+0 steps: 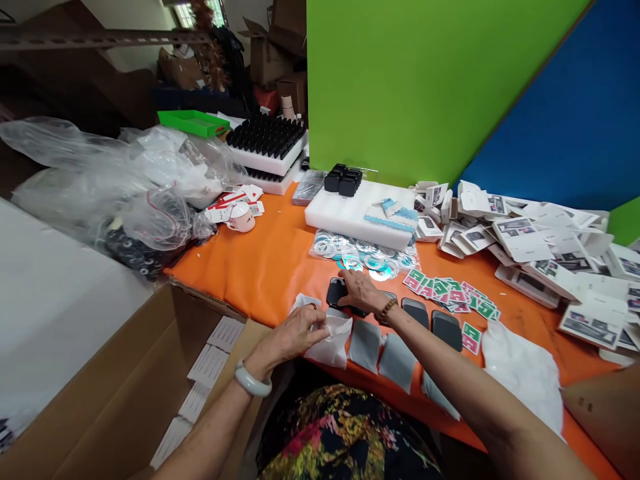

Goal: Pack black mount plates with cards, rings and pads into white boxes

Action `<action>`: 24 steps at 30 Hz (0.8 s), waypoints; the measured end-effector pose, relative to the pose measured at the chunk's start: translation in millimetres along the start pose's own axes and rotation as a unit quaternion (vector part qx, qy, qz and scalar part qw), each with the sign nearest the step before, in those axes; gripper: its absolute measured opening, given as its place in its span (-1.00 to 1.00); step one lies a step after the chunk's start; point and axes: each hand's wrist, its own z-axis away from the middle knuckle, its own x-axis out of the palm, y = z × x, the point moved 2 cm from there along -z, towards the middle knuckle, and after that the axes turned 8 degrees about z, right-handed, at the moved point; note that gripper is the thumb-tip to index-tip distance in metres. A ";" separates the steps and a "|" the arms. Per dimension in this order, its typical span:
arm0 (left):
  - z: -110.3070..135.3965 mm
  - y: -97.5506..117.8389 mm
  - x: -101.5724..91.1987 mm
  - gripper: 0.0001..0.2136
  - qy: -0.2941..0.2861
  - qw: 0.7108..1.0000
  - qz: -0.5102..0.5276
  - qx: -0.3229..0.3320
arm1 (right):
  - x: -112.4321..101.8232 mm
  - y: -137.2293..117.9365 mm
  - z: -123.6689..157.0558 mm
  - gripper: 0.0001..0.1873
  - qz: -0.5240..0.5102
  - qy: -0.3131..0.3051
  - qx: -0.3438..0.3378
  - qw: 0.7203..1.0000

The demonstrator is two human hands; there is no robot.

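Observation:
At the table's front edge, my left hand (295, 330) is closed, thumb and fingers pinching the edge of a thin white pouch (336, 348). My right hand (364, 293) reaches across, its fingers and thumb curled round a small black flat device (336, 291) with rounded corners. The hand partly covers that device. Similar dark devices lie in a row to the right, among them one (414, 312) beside my wrist and another (447, 329) past it. Below them, pale grey pouches (365, 345) lie along the edge, partly under my right forearm.
Behind are a bag of round stickers (367, 257) and a white foam block (360, 213) bearing black pieces. Red and green cards (445, 291) and heaped white boxes (540, 247) lie right. An open carton (210, 320) stands at the left, near a mug (241, 218).

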 end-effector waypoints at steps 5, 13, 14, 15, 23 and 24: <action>3.8 -5.6 -1.3 -0.92 0.008 1.000 0.013 0.003 | -1.6 -0.1 -23.4 -0.46 0.004 -0.031 -0.004 0.999; 1.4 -2.3 -3.3 -0.91 0.037 0.999 0.030 0.017 | -12.7 10.8 -20.7 -0.67 -0.085 -0.006 -0.024 0.996; 0.4 -1.3 -3.0 -0.92 0.040 0.999 0.031 0.020 | -14.9 11.5 -15.3 -0.71 -0.097 0.001 -0.025 0.995; -0.7 -0.2 -2.6 -0.92 0.042 0.998 0.031 0.023 | -18.0 12.1 -8.9 -0.74 -0.116 0.013 -0.024 0.993; -8.7 18.9 4.2 -0.93 0.033 0.997 0.048 0.043 | -58.1 5.5 68.1 -0.62 -0.551 0.149 0.000 0.821; -9.2 23.1 5.1 -0.93 0.034 0.997 0.049 0.052 | -59.2 2.8 77.5 -0.62 -0.571 0.146 0.003 0.808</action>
